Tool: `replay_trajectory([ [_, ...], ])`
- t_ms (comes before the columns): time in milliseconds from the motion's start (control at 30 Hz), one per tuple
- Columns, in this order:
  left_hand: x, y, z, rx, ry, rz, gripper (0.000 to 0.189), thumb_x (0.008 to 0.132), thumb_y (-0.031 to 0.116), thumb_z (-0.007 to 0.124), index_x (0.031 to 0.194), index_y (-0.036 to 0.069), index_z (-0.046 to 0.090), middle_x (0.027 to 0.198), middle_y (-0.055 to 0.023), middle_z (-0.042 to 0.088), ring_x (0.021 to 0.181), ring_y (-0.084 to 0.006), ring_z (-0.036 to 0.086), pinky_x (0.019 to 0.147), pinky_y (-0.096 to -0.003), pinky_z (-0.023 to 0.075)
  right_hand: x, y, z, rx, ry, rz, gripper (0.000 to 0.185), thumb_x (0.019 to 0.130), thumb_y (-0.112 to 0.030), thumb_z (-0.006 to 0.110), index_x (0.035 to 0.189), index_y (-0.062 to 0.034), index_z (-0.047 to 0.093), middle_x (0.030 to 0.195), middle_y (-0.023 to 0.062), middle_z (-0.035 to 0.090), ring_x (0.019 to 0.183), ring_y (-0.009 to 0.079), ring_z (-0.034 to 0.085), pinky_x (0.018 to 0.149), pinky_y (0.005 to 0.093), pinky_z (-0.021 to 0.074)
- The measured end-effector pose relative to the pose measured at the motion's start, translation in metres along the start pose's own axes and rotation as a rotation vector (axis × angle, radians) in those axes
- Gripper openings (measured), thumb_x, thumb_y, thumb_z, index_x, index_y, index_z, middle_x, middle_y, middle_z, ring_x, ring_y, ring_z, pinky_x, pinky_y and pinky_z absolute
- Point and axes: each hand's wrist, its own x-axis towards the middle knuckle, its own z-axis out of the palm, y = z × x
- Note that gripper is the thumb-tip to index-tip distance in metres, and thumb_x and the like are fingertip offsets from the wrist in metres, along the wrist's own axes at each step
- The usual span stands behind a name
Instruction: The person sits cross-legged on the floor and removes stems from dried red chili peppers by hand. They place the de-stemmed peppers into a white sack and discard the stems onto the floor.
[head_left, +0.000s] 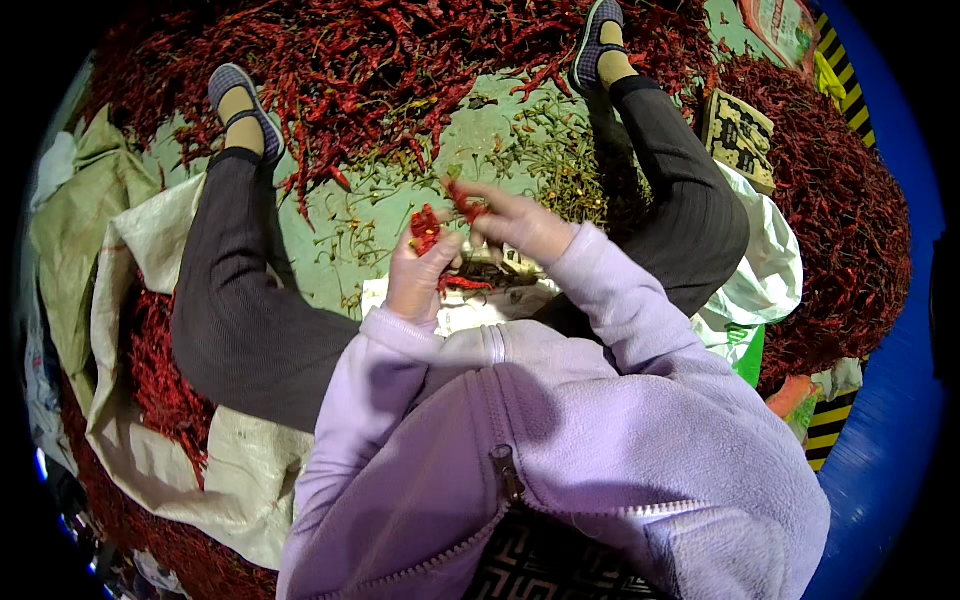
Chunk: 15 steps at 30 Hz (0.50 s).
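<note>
My left hand (424, 274) grips several red chilli peppers (425, 229), their ends poking out above the thumb. Just right of it, my right hand (517, 221) has its fingers around another red chilli (463, 201); it is slightly blurred. A small green piece (454, 172) shows at that chilli's tip. Below the hands, a red chilli (466, 283) lies over white sheeting (495, 309) near my lap. Cut or plucked green chilli stems (570, 161) are strewn over the pale green floor (322, 281) between my legs.
A broad heap of red chillies (360, 67) spreads around my feet. An open woven sack (247, 465) with chillies stands left. On the right are a patterned box (739, 139), a white plastic bag (765, 251) and a large chilli pile (847, 217), beside black-and-yellow floor tape (829, 431).
</note>
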Motion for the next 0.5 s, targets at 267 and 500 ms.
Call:
replay_trajectory([
  [267,-0.024,0.018,0.009,-0.134,0.028,0.003,0.015,0.078,0.013,0.060,0.088,0.004,0.053,0.079,-0.0065,0.058,0.066,-0.0158,0.058,0.058,-0.0293,0.0500,-0.039,-0.007,0.007,-0.081,0.196,-0.310,0.046,0.078,-0.016,0.055,0.120,-0.0024,0.039,0.097,0.0082,0.055,0.083,0.0142,0.052,0.073,0.0248,0.0431],
  [500,-0.016,0.005,0.005,0.145,0.009,0.104,0.014,0.076,0.012,0.062,0.084,0.005,0.054,0.074,-0.0022,0.058,0.061,-0.0109,0.055,0.054,-0.0233,0.0470,-0.058,-0.029,0.005,-0.328,0.065,0.048,0.033,0.080,-0.027,0.052,0.104,-0.0053,0.054,0.083,0.0076,0.060,0.055,0.0105,0.054,0.052,0.0262,0.0463],
])
